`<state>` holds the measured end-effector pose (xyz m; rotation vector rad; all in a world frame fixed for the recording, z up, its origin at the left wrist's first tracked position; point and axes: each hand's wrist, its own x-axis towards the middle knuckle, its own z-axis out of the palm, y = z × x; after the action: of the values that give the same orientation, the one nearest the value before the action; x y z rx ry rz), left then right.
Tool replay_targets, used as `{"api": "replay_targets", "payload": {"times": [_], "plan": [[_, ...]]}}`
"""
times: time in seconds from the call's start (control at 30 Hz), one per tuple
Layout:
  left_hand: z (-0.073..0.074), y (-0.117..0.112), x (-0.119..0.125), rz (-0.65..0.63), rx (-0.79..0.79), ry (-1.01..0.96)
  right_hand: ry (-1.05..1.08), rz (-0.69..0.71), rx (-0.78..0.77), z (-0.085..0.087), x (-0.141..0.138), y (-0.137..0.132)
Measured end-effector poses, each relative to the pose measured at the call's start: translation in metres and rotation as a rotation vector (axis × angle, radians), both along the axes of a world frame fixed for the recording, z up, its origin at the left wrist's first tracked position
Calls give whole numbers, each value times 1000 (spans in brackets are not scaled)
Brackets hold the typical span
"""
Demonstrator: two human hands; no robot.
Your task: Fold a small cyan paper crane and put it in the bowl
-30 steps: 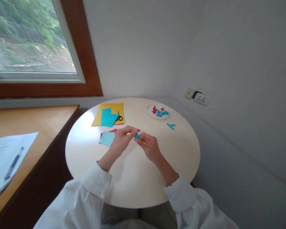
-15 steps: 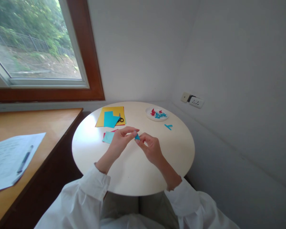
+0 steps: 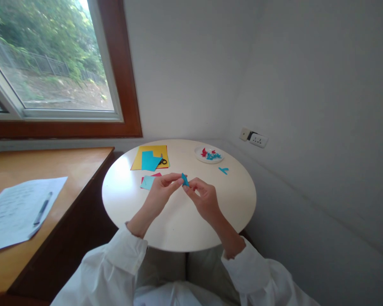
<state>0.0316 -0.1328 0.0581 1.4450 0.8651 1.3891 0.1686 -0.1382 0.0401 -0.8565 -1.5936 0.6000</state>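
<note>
My left hand (image 3: pixel 161 193) and my right hand (image 3: pixel 203 197) meet above the middle of the round cream table (image 3: pixel 178 225). Both pinch one small folded piece of blue paper (image 3: pixel 185 179) between thumbs and fingertips. The piece stands up a little above the fingers. Just left of my left hand lies a light blue square (image 3: pixel 147 182) on a red sheet.
A yellow sheet (image 3: pixel 150 157) with blue paper (image 3: pixel 150 161) and black scissors (image 3: pixel 162 161) lies at the table's far left. A white plate (image 3: pixel 210 155) holds red and blue paper bits, with a blue scrap (image 3: pixel 224 170) beside it. A wooden desk (image 3: pixel 44 170) at left carries printed paper and a pen (image 3: pixel 42 208).
The view has pulled back, so the table looks smaller. My hands stay together on the blue piece, which now stands more upright between the fingers.
</note>
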Motion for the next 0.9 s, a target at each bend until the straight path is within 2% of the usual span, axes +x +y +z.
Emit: {"api": "replay_targets", "payload": {"times": [0.13,0.33,0.5,0.7,0.9], "plan": [[0,-10,-2,-84,-6,30,-6,-7,19,4,1,-9],[-5,-19,-5,-83,4,-49,-73,11,56,7,2,-22],[-7,-22,-8,-34,32,-74,-146,-20,135,10,6,-33],[3,-33,-11,-85,23,-40,-146,-151,219,24,9,-43],[11,-35,-10,-93,52,30,-175,-167,316,33,7,-43]]}}
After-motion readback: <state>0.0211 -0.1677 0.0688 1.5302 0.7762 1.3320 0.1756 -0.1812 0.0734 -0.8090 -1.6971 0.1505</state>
